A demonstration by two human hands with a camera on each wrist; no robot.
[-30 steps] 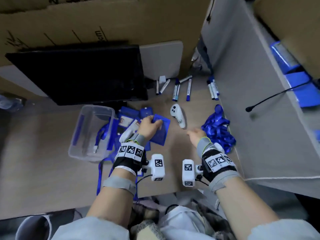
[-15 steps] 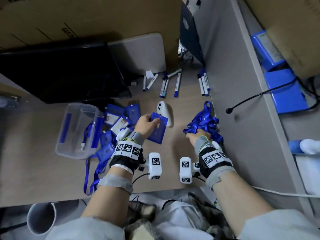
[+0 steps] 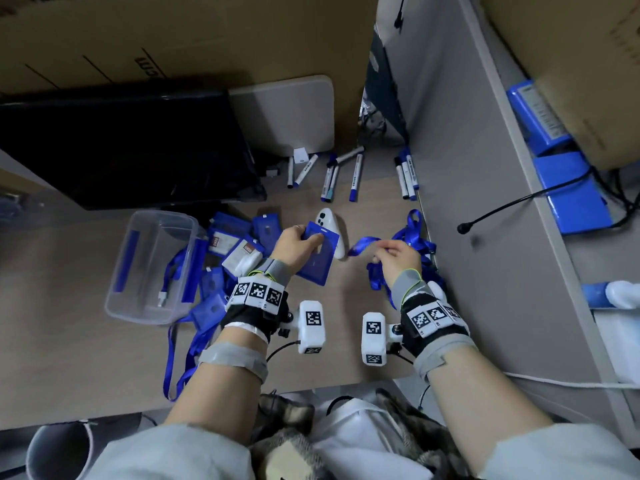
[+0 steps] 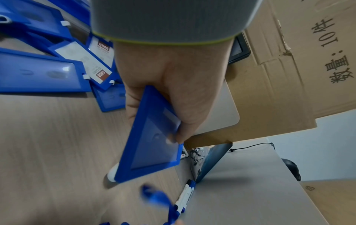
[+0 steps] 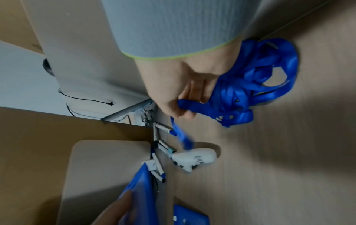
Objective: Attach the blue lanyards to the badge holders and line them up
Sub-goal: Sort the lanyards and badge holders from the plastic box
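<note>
My left hand (image 3: pixel 298 245) grips a blue badge holder (image 3: pixel 317 259) by its upper part, lifted off the desk; the left wrist view shows the same badge holder (image 4: pixel 152 140) pinched under the thumb of my left hand (image 4: pixel 163 97). My right hand (image 3: pixel 394 258) pinches one strand of a blue lanyard (image 3: pixel 363 243) drawn out leftward from the tangled lanyard pile (image 3: pixel 412 247). In the right wrist view my right hand (image 5: pixel 179 105) holds the lanyard strand (image 5: pixel 194 106), whose loose end hangs blurred. The lanyard pile (image 5: pixel 256 85) lies beside it. More blue badge holders (image 3: pixel 239 247) lie heaped to the left.
A clear plastic tub (image 3: pixel 152 268) lies left of the heap. A white controller (image 3: pixel 330 233) rests behind the held holder. Several markers (image 3: pixel 332 178) are scattered near the back. A black monitor (image 3: pixel 128 147) and cardboard box (image 3: pixel 173 39) stand behind; a grey partition (image 3: pixel 485 202) bounds the right.
My right hand reached into the lanyard pile and has pulled one strand out to the left. My left hand has raised the badge holder slightly. The head view has swung right.
</note>
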